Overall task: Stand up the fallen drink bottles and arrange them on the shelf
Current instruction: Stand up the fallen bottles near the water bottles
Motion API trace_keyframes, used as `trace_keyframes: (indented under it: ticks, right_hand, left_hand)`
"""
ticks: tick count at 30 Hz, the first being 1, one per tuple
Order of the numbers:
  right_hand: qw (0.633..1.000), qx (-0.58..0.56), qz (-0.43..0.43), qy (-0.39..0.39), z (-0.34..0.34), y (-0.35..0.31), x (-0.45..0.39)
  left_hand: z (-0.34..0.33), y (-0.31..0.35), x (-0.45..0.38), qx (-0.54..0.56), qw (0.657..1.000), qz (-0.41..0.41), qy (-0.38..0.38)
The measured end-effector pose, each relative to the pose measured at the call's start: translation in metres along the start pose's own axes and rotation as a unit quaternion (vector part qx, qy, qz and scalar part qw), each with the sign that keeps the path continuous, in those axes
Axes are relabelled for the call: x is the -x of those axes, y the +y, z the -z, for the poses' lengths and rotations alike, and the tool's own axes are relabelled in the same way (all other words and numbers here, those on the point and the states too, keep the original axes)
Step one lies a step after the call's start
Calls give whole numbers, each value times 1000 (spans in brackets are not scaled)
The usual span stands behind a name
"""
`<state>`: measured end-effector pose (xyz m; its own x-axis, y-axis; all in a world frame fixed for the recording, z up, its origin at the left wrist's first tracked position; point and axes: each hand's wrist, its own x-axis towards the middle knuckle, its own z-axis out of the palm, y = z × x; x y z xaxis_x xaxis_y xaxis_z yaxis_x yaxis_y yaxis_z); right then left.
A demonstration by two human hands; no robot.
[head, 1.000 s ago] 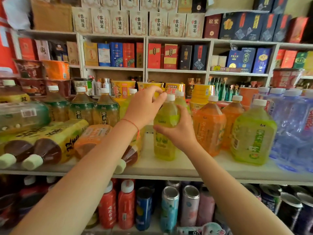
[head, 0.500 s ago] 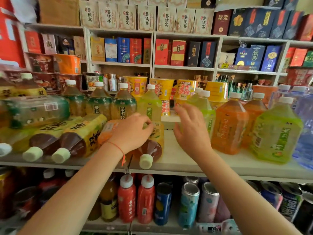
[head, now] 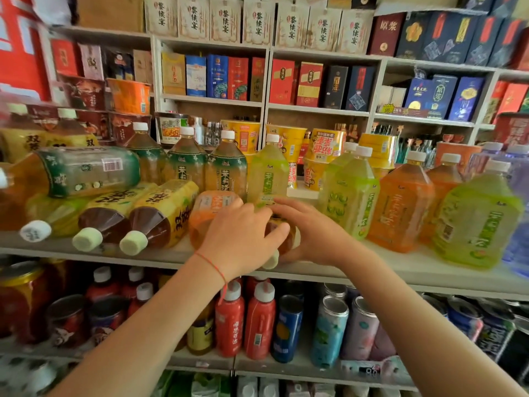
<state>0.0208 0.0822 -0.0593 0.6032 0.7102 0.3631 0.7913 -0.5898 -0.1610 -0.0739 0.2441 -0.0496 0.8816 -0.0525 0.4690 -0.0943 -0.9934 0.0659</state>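
Shop shelving fills the view, and the white shelf [head: 372, 275] carrying the drink bottles runs across the middle, its front lip nearest the person. Closest in, at about 6 o'clock of the shelf's middle, both hands work one fallen bottle [head: 286, 239] with dark tea inside, its pale cap poking over the lip: the left hand [head: 237, 236] lies curled over its top, and the right hand [head: 312, 227] cups its far side; how firmly either grips I cannot tell. Just at 9 o'clock of the hands an orange bottle [head: 209, 207] lies down too, then two yellow-label bottles [head: 151, 213] with caps toward the lip, and a green-label bottle [head: 86, 170] stacked across them. So I judge at least five are left to raise. Done already: at 3 o'clock, pale green bottles [head: 352, 193] and orange bottles [head: 400, 207] stand in rows. Open room is the bare strip between the hands and those green ones, narrow, with the lip close. Farther back, at 12 o'clock, tea bottles [head: 226, 167] stand upright before noodle cups [head: 323, 150].
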Motion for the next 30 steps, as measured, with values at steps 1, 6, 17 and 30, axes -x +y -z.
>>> trace_keyframes:
  ticks: [1,6,17,30]
  right_hand:
    - [1000,-5,8,8,0,0,1]
    - [998,6,19,60,3,0,4]
    - [964,-191,-54,176,42,4,-8]
    - [959,-24,-148,240,27,10,-49]
  left_hand:
    - [0,-1,2,24,1000,1,0]
    - [9,-14,6,146,988,-25,-52]
    - [8,-16,-27,442,896,-30,0]
    - [10,20,-101,486,867,90,-57]
